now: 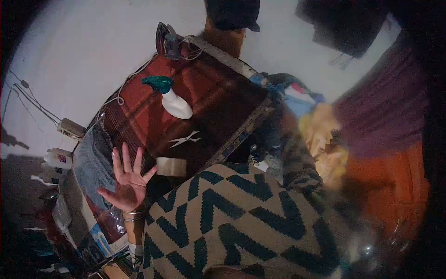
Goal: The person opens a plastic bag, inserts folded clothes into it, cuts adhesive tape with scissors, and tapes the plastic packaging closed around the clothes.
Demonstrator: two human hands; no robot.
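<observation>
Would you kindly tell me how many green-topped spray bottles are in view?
1: the green-topped bottle on the reddish cloth, between the iron and the tan roll beside the left hand. The dark edges may hide others.

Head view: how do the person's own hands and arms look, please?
The left hand is ungloved, with thin, shiny bangles round its wrist. The worn garment is tan with dark zigzag shapes. The right hand does not show.
</observation>
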